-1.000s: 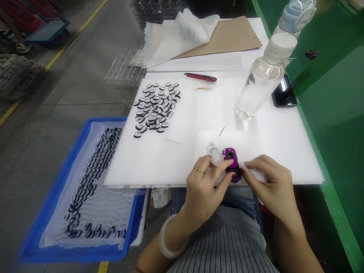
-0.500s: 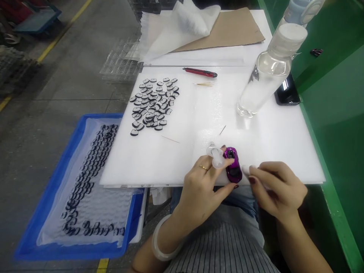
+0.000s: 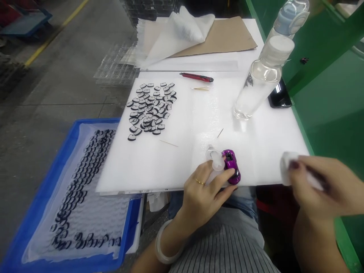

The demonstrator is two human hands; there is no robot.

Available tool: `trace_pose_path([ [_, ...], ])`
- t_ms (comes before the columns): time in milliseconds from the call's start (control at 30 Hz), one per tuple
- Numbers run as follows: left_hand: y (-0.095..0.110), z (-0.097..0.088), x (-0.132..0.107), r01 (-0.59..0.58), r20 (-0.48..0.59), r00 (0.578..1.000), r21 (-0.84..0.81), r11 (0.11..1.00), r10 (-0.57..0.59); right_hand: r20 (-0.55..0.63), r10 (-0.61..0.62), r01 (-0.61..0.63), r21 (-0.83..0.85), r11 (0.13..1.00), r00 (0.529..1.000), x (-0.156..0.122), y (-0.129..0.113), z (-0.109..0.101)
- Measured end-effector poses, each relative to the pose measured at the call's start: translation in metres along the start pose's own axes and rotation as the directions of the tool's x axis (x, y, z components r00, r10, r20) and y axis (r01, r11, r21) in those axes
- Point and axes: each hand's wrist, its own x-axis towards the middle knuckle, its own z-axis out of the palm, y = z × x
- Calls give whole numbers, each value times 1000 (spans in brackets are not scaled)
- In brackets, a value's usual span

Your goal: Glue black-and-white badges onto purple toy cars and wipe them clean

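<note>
My left hand (image 3: 205, 191) grips a small shiny purple toy car (image 3: 231, 167) at the near edge of the white board (image 3: 184, 125), with a small clear plastic piece (image 3: 216, 158) against its fingers. My right hand (image 3: 321, 185), blurred by motion, is off to the right beyond the board's corner, closed on a small white thing (image 3: 286, 167) that I cannot make out. A heap of several small black and white parts (image 3: 150, 108) lies at the board's left.
A blue tray (image 3: 34, 227) lined with white foam and several rows of black parts sits lower left. A clear bottle (image 3: 260, 81), a second bottle (image 3: 288, 19), a black phone (image 3: 280, 98), a red utility knife (image 3: 197, 77), toothpicks (image 3: 202, 88), cardboard (image 3: 224, 36) and foam sheets (image 3: 176, 34) stand farther back.
My right hand has left the car and swung right, off the board, carrying the white thing. My left hand still holds the purple car in place.
</note>
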Motion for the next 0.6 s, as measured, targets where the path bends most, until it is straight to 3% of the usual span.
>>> trace_pose_path([
  [67,-2,3,-4,-58,-37,998,34,998,59,-25,59,-62,-107,992,998,9,14,1],
  [133,-1,4,-6,-67,-47,997,28,997,68,39,86,-77,-197,977,996,14,13,9],
  [200,1,0,-6,-36,-71,997,-46,998,33,108,84,-67,-157,985,991,13,-6,20],
  [333,8,-14,0,-6,-130,991,-236,972,-25,263,43,-51,23,998,964,-1,-66,44],
  [400,10,-18,5,-16,-104,995,-280,960,-13,292,61,-73,31,997,954,-4,-77,51],
  [433,10,-19,8,-20,-74,997,-286,958,-1,282,99,-111,27,993,954,-5,-72,50],
  [500,8,-16,14,-30,9,999,-275,961,34,234,238,-241,-16,970,943,-9,-39,37],
  [533,7,-13,16,-42,51,997,-267,963,58,173,330,-320,-83,944,928,-16,-12,24],
  [600,5,-7,19,-71,107,989,-253,965,101,24,534,-503,-301,810,845,-38,55,-11],
])
